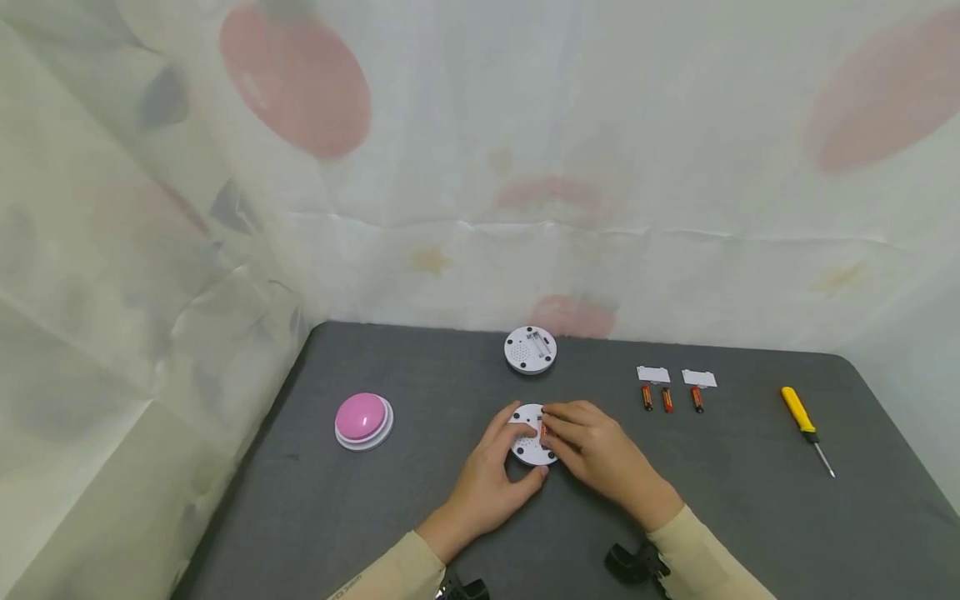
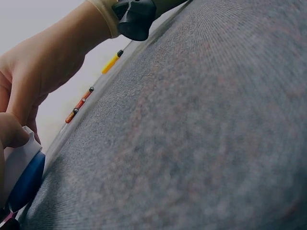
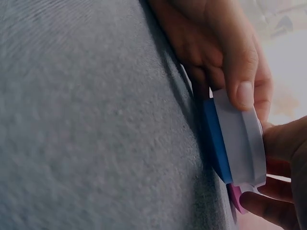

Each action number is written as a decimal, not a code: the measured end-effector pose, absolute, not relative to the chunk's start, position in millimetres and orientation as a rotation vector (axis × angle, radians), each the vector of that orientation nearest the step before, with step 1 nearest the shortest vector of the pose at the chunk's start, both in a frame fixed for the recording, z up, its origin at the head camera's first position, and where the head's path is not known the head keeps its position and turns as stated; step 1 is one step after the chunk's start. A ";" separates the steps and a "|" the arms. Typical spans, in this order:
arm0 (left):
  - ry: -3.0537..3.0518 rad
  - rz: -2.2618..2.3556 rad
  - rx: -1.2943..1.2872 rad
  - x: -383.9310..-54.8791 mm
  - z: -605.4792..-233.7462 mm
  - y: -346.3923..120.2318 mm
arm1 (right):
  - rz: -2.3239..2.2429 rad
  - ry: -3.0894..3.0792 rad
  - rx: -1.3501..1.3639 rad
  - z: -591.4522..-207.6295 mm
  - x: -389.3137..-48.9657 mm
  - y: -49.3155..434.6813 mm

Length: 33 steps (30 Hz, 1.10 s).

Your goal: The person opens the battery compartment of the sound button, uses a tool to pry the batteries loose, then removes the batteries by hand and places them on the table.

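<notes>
A round push-button light or buzzer (image 1: pixel 527 457) lies face-down, its white base up and its blue dome (image 3: pixel 215 139) against the grey table. My left hand (image 1: pixel 491 485) grips its rim, thumb on the near edge and fingers on the far left. My right hand (image 1: pixel 603 454) is over the right half of the base, its thumb and fingertips at a small orange-red battery (image 1: pixel 544 431) in the open battery slot. The right fingers partly hide battery and slot. In the left wrist view, the white base (image 2: pixel 17 165) shows at the left edge.
Another upturned white base (image 1: pixel 530 350) with an open slot lies behind. A pink-domed button (image 1: pixel 362 418) stands at left. On the right are two white covers (image 1: pixel 653 375), (image 1: pixel 699 379), loose batteries (image 1: pixel 667 400), and a yellow-handled screwdriver (image 1: pixel 798 410). A patterned curtain (image 1: pixel 465 275) borders the table's back.
</notes>
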<state>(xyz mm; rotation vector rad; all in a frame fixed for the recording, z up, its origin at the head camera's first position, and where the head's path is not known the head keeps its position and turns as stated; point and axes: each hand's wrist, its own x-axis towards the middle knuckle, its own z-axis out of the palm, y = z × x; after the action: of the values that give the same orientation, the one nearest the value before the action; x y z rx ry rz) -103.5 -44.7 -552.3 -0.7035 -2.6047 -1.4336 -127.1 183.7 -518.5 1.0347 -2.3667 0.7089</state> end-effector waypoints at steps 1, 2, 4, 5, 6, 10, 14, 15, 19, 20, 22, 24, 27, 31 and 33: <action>-2.604 -1.434 -0.703 -103.4 -552.2 -44.7 | 0.699 -2.369 1.027 -518.6 -126.8 183.2; -2.605 -1.436 -0.703 -103.3 -551.9 -44.8 | 0.687 -2.372 1.018 -518.6 -126.3 182.6; -2.603 -1.438 -0.709 -103.2 -551.7 -44.8 | 0.663 -2.375 1.002 -518.3 -125.1 181.7; -2.601 -1.438 -0.712 -103.2 -551.7 -44.8 | 0.652 -2.376 0.994 -518.0 -124.5 181.2; -2.600 -1.443 -0.715 -103.0 -551.3 -44.9 | 0.645 -2.377 0.985 -517.7 -123.9 180.9; -2.593 -1.443 -0.719 -103.3 -551.4 -44.8 | 0.640 -2.379 0.968 -516.6 -123.2 179.9; -2.595 -1.442 -0.710 -103.8 -551.5 -44.5 | 0.631 -2.393 0.960 -517.2 -124.3 180.1; -2.597 -1.440 -0.709 -103.9 -551.6 -44.5 | 0.628 -2.403 0.956 -517.7 -124.6 180.5; -2.610 -1.424 -0.703 -104.0 -552.1 -44.7 | 0.660 -2.436 0.934 -520.0 -125.4 182.1; -2.612 -1.420 -0.704 -104.0 -552.2 -44.7 | 0.678 -2.443 0.927 -520.4 -125.4 182.3; -2.613 -1.416 -0.706 -104.3 -552.2 -44.5 | 0.712 -2.445 0.916 -520.9 -125.7 183.0; -2.612 -1.419 -0.710 -104.5 -552.1 -44.0 | 0.735 -2.444 0.904 -520.9 -125.9 183.7; -2.611 -1.431 -0.710 -104.5 -551.9 -43.8 | 0.739 -2.429 0.899 -521.1 -126.3 184.9; -2.614 -1.443 -0.707 -103.7 -551.7 -44.2 | 0.726 -2.418 0.887 -521.8 -126.6 187.7; -2.616 -1.445 -0.706 -103.2 -551.4 -44.3 | 0.716 -2.415 0.872 -522.4 -127.7 190.2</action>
<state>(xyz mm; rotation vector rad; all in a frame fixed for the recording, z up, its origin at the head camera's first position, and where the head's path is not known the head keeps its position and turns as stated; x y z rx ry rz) -103.2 -44.3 -551.4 -0.7055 -2.6163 -1.4446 -127.7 190.2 -522.4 0.8723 -2.4148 0.7161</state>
